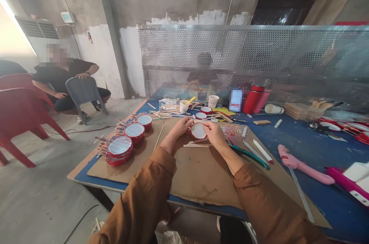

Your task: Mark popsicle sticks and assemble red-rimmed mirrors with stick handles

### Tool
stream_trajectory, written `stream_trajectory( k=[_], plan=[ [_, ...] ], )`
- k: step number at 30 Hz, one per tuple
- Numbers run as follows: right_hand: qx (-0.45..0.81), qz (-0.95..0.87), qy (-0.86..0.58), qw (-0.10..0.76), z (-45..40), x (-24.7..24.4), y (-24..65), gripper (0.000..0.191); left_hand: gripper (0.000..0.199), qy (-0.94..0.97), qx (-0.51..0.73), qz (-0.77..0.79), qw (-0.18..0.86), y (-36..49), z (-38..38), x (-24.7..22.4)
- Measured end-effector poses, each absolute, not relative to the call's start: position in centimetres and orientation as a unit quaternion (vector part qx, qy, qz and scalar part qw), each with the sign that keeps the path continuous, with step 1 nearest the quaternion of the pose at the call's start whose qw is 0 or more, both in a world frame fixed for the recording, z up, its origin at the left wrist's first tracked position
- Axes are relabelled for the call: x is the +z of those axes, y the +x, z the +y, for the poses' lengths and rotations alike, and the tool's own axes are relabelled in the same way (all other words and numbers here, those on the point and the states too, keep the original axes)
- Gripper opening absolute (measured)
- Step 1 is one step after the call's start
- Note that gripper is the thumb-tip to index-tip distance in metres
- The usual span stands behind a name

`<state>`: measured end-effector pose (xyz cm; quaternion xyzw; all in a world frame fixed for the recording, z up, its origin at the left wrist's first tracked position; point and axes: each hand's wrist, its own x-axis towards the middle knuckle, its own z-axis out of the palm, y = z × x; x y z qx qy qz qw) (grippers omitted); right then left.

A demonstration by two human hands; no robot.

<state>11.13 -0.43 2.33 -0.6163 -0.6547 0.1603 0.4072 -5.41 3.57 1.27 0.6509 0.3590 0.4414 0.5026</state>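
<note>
Between my two hands is a small round red-rimmed drum (198, 131) with a pale face, raised just above the cardboard sheet (201, 174). My left hand (183, 127) grips its left edge with bent fingers, while my right hand (215, 133) pinches the right edge. Flat wooden sticks (197, 145) lie just below the drum on the cardboard. To the left stand stacks of similar red-rimmed drums (120, 146) with sticks poking out from their sides. Beside my right wrist are green-handled pliers (250, 156) and a white tube with a red cap (263, 151).
A pink glue gun (305, 169) and a magenta tool (346, 184) lie at the right. Behind are paper cups (213, 101), a phone (235, 100) and a red flask (253, 99). A perforated metal screen (178, 55) closes the table's back. A person (67, 72) sits far left.
</note>
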Motion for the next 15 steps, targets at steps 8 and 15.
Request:
stream_trajectory(
  k=[8,15],
  plan=[
    [0.247,-0.617,-0.612,0.429,-0.85,2.35,10.59,0.01,0.037,0.646,0.426,0.313,0.551,-5.65,3.81,1.19],
    [0.298,-0.589,-0.607,0.442,-0.79,2.37,10.41,0.004,0.033,0.659,0.432,0.325,0.523,-5.66,3.5,1.79]
  ],
)
